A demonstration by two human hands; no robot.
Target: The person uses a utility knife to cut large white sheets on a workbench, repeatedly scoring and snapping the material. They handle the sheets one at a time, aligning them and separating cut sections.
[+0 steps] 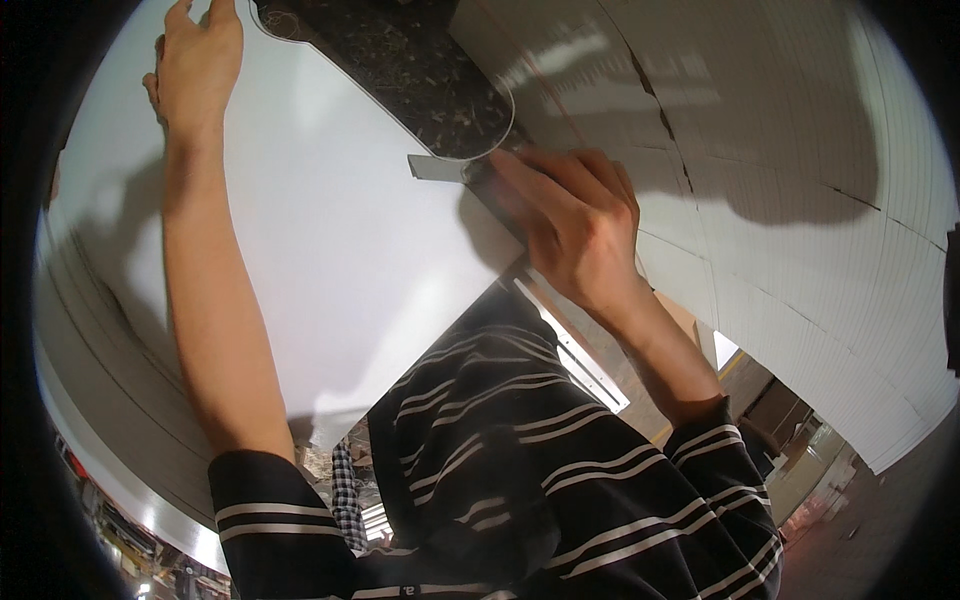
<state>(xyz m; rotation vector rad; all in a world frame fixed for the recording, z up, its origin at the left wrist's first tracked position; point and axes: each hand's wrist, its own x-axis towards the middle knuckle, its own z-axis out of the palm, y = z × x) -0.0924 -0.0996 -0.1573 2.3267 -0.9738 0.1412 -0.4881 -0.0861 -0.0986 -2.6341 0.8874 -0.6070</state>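
We had a big white sheet (330, 240) laid flat on the worktop, filling most of the left and middle of the head view. Left hand (200, 65) was stretched out to the sheet's far edge, palm down, fingers open and spread flat on it, gripping nothing. Right hand (570, 225) sat at the near side of a curved cut-out (410, 70) in the sheet, where a dark speckled surface showed through. Its grip was closed around a thin grey metal strip (435, 168), which looked like a blade or rule; we couldn't tell which. The strip's free end poked left from the fingers and lay right on the sheet just below the rounded lip of the cut-out. The cut edge ran as a smooth arc from the top of the sheet down to the strip. Right of the cut-out lay pale ribbed panels (800, 250), butted together with thin dark seams between them, their outer edge falling away at lower right. The sheet's near edge ran diagonally above our striped black sleeves (600, 480). Open sheet between the two hands was bare, with room to move along the cut-out's left side; the right side was hemmed in by the panels.
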